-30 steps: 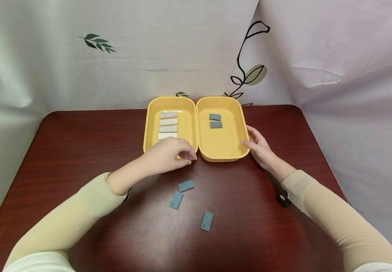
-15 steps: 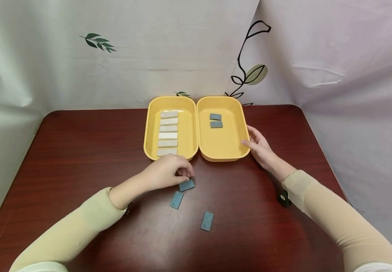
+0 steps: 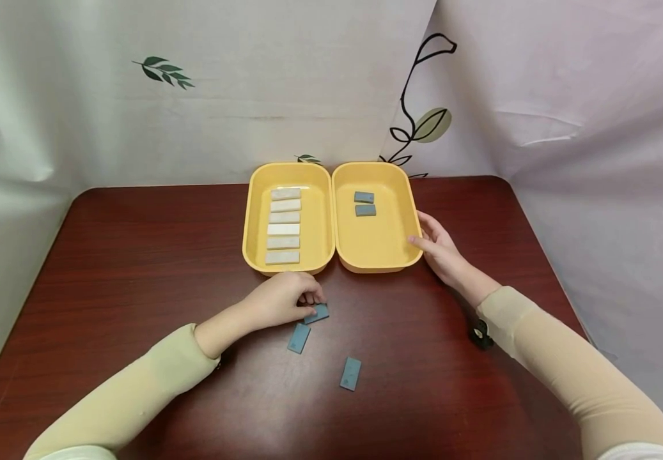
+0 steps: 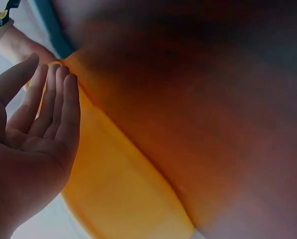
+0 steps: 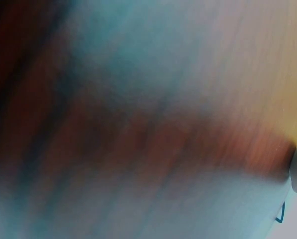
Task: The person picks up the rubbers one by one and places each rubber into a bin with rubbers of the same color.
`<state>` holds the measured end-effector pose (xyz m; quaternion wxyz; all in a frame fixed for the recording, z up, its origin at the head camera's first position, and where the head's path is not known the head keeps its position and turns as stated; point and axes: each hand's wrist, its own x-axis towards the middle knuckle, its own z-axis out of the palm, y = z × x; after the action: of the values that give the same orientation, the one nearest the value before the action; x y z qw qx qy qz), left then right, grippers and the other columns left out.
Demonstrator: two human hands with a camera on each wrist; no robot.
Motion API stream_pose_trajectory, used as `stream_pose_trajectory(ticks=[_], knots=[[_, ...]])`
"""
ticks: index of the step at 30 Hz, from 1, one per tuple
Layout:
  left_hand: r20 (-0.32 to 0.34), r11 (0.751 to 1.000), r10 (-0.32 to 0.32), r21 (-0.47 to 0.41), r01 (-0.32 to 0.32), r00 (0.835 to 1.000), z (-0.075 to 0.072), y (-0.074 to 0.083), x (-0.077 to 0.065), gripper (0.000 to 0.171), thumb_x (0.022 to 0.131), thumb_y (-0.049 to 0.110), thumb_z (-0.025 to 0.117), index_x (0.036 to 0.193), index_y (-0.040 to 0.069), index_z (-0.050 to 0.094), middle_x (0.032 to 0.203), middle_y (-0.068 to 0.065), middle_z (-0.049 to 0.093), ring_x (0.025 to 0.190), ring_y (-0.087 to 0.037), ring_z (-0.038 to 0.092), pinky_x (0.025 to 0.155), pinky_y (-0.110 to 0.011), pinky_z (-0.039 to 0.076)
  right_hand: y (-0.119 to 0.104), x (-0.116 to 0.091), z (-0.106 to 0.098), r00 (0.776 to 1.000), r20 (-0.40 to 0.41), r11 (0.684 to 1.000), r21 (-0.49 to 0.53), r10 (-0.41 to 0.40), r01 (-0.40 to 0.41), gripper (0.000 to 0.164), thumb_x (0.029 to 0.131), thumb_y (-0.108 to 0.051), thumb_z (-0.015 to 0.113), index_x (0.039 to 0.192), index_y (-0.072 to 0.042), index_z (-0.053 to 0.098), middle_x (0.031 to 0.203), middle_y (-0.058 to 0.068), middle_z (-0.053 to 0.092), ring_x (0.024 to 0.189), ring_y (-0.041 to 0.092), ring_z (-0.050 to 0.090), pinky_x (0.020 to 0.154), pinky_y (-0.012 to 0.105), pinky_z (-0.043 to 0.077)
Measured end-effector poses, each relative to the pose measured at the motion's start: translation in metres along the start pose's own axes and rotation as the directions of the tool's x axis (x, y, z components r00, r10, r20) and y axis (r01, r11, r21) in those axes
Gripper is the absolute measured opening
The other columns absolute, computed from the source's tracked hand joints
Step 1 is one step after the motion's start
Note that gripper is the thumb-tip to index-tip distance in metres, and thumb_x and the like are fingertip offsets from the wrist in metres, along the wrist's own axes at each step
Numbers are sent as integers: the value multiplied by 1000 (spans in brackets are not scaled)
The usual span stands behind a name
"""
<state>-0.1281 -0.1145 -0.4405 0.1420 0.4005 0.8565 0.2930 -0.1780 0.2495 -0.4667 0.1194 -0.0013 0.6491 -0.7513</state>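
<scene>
My left hand [image 3: 285, 299] is at a blue-grey rectangular tile [image 3: 318, 312] on the table, thumb and fingertips over its near-left part. In the left wrist view the thumb and the nearly straight fingers [image 4: 47, 102] are apart, with a teal edge [image 4: 56, 30] just beyond them. Two more blue-grey tiles lie nearby, one tile [image 3: 299, 338] just below and another tile [image 3: 351, 374] to the right. My right hand [image 3: 443, 252] holds the right yellow bin [image 3: 377, 246] by its right side, thumb over the rim and fingers outside. Two blue-grey tiles [image 3: 365, 210] lie inside that bin.
A left yellow bin [image 3: 316, 236] stands against the right one, with several whitish tiles [image 3: 283, 243] in a column. Both bins stand at the back of the dark red wooden table [image 3: 153, 255], before a pale curtain [image 3: 250, 83] with leaf prints.
My left hand has come down from in front of the left bin to the nearest blue-grey tile, uncovering the lower whitish tiles. The right hand stays on its bin.
</scene>
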Motion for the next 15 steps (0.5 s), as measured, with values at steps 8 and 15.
stream_pose_trajectory(ticks=[8, 15], knots=[[17, 999, -31, 13, 31, 999, 4, -3, 0, 21, 87, 9, 87, 106, 12, 79, 100, 1, 74, 87, -9, 67, 79, -24, 57, -1, 0, 0, 1000, 5, 1000, -7, 4, -4, 70, 101, 7, 51, 165, -1, 24, 153, -2, 43, 134, 9, 48, 99, 14, 51], [59, 998, -63, 15, 62, 996, 6, -1, 1, 27, 87, 11, 88, 111, 11, 77, 99, 2, 70, 86, -8, 63, 78, -22, 54, -1, 1, 0, 1000, 11, 1000, -8, 6, -5, 69, 102, 6, 52, 165, -1, 24, 152, -3, 44, 134, 8, 49, 99, 14, 51]])
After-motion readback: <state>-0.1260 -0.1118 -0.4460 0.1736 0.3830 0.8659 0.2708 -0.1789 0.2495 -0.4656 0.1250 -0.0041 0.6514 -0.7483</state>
